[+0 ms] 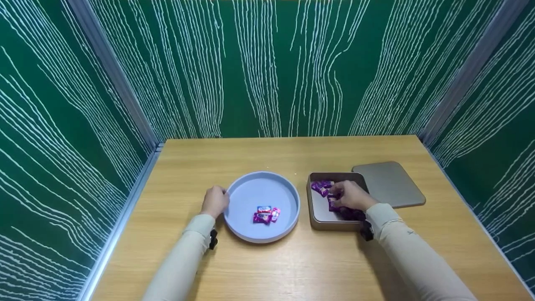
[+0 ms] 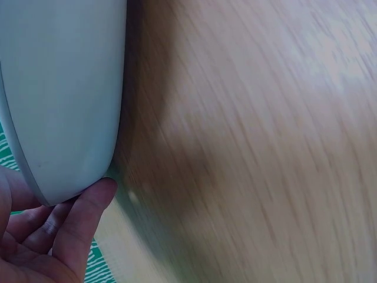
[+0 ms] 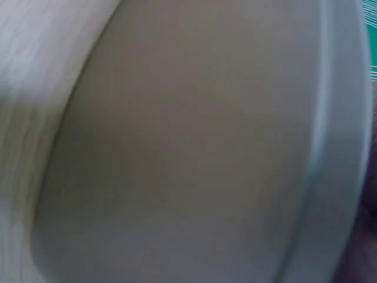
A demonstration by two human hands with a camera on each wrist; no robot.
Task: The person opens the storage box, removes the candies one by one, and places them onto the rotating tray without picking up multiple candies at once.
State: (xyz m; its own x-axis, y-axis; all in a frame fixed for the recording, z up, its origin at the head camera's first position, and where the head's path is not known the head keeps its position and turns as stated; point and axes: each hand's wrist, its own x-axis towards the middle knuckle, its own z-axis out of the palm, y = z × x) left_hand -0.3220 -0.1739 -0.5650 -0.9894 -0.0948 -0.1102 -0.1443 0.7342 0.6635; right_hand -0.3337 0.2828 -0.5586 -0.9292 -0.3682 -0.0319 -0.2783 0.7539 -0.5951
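My left hand [image 1: 215, 201] grips the left rim of a round pale blue plate [image 1: 250, 188], fingers against its raised wall in the left wrist view. On the plate lie a few wrapped candies: a purple one [image 1: 261, 218], a red and blue one [image 1: 264, 209] and a pink one [image 1: 276, 214]. Over an open rectangular metal tin [image 1: 334, 226], my right hand [image 1: 353, 195] reaches in with fingers bent down among purple wrapped candies [image 1: 321, 189]. I cannot tell whether a candy is pinched there. The tin's wall fills most of the right wrist view.
The tin's flat lid [image 1: 393, 184] lies right behind the tin, on its right. Everything stands on a wooden table [image 1: 267, 267]. Green walls [image 1: 288, 83] with white streaks close off the back and both sides, with metal posts [image 1: 117, 75] at the corners.
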